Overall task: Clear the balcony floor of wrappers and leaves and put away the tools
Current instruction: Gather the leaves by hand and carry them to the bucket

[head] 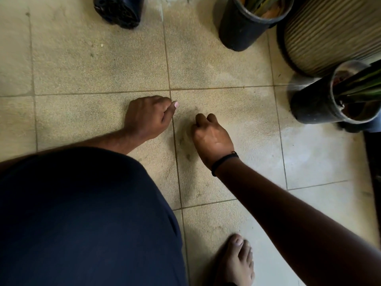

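Both hands hover low over the tiled floor [103, 65], left hand [147, 117] and right hand [212, 137] curled with no visible contents, flanking a faint dirt smudge [186, 129] nearest the right; no wrapper or leaf shows.

You look down on a floor [103, 65] of beige square tiles with darker joints. Black plant pots [245, 27] and a ribbed round container [334, 36] stand at your upper right.
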Demonstrator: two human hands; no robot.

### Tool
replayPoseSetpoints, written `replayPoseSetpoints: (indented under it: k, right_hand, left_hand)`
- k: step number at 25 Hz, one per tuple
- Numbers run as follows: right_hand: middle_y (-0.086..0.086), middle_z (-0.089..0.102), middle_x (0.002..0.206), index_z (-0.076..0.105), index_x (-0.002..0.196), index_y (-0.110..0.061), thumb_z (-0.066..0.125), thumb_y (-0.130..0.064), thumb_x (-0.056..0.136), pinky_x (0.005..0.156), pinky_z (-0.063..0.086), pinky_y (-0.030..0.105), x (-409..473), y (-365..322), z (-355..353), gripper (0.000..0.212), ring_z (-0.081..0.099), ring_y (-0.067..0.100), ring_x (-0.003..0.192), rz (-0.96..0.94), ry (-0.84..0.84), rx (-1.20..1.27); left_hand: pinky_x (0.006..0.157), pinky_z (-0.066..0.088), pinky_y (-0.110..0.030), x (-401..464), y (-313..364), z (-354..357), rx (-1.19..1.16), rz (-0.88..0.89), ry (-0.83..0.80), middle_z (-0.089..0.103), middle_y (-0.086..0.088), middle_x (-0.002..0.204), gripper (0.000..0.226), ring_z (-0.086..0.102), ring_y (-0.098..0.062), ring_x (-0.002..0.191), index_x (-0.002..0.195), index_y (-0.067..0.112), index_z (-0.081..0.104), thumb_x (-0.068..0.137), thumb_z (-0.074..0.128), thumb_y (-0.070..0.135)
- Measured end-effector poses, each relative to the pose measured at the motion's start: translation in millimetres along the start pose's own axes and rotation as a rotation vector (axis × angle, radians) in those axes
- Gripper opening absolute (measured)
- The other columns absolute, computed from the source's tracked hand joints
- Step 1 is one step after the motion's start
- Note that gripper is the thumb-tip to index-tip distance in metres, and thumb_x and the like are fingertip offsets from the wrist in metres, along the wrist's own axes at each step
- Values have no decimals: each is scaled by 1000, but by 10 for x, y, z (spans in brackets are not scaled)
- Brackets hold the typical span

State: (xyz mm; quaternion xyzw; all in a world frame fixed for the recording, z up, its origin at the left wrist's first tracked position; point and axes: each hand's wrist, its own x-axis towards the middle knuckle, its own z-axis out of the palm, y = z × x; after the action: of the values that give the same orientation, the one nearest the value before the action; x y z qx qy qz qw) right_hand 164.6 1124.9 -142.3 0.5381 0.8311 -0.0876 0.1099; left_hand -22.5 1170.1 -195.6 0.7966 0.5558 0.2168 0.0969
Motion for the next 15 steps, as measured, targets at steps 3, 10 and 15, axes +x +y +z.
replayPoseSetpoints:
  k: [3, 10, 15]
  right_hand:
    - [19, 59, 95, 65, 84, 4, 59, 18, 76, 52, 42, 35, -9, 28, -3, 17, 56, 37, 89, -88, 0, -33]
    - [14, 54, 70, 58, 61, -1, 73, 14, 61, 41, 27, 23, -29, 92, 108, 20, 54, 31, 63, -236, 103, -76]
    - [20, 64, 85, 68, 79, 2, 75, 9, 70, 49, 45, 32, 171, 434, 40, 13, 62, 36, 74, -100, 117, 51]
  left_hand:
    - [49, 25, -25, 1, 34, -10, -3, -4, 4, 36, 9, 59, 39, 36, -16, 47, 69, 25, 34, 104, 50, 33]
    - [49, 24, -25, -18, -41, 27, 67, 14, 15, 48, 0, 57, 43, 37, -15, 48, 67, 15, 49, 105, 47, 34]
    - [48, 29, -24, -2, -47, 86, 90, 26, -30, 46, 1, 59, 44, 41, -19, 47, 70, 13, 52, 106, 43, 35]
